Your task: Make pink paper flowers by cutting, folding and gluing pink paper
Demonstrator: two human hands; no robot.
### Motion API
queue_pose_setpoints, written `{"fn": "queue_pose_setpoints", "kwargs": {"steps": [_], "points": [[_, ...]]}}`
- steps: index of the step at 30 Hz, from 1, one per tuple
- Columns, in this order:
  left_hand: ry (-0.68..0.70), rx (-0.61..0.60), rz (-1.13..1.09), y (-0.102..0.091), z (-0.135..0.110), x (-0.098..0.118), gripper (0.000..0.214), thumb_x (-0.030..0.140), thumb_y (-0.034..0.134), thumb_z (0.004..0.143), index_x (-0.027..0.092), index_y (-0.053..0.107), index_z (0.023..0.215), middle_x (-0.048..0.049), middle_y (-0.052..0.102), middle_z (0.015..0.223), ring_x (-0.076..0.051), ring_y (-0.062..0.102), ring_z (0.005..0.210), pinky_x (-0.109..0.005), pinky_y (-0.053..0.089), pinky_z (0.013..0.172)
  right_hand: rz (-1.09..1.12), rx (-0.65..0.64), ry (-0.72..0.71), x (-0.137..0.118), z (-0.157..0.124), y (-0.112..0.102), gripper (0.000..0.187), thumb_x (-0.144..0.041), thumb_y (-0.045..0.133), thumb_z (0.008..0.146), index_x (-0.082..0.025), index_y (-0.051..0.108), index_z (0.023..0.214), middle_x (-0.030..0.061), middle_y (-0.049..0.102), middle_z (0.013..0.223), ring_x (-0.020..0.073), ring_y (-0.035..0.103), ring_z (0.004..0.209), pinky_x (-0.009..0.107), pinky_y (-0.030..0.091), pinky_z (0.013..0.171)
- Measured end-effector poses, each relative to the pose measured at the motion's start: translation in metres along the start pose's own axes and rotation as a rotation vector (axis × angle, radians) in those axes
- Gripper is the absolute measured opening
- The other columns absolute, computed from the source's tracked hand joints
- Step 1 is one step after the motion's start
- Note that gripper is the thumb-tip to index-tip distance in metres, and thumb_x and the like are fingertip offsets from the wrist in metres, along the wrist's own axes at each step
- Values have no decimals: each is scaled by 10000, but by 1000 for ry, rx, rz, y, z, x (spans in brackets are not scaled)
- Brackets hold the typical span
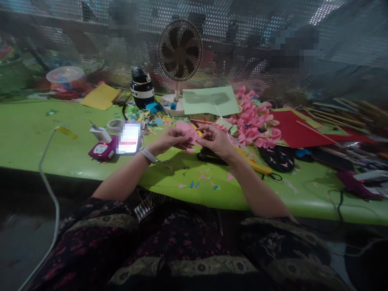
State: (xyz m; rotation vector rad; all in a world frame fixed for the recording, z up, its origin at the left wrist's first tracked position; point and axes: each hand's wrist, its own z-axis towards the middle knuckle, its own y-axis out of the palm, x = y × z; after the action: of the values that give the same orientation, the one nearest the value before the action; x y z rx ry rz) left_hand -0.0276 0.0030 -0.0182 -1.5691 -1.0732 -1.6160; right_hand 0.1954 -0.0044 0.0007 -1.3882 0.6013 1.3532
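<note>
My left hand [171, 139] and my right hand [216, 140] meet over the green table [36, 133], fingers pinched together on a small pink piece of paper [190, 139] held between them. A white watch sits on my left wrist. Under my right hand lies a dark object I cannot make out, with yellow-handled scissors [254, 163] beside it. A heap of folded pink paper flowers [254, 121] lies just beyond my right hand.
A lit phone [129, 138] and a purple power strip [101, 149] lie left of my hands. A small fan [180, 52], a dark bottle [142, 88], a light green sheet [210, 101], red paper [298, 129], sticks and paper scraps crowd the table.
</note>
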Motion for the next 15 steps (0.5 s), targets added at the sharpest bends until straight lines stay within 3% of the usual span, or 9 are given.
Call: {"fn": "queue_pose_setpoints", "kwargs": {"steps": [7,15], "points": [[-7,14,-22,2,0,1,311,354,875,697,125,709,828,-89,774,831,-163,739,762,-313,608,780,19,-54,8,1,0,0,427,-426,763,767,-212,564,1079,-42,568,713,118,548,643,274,476,597],[-25,0,-22,2,-1,3,232,319,835,740,139,719,828,-96,776,845,-168,740,780,-319,601,783,24,-40,11,-1,-1,0,442,-414,760,763,-215,567,1108,-43,556,716,112,510,630,270,442,585]]}}
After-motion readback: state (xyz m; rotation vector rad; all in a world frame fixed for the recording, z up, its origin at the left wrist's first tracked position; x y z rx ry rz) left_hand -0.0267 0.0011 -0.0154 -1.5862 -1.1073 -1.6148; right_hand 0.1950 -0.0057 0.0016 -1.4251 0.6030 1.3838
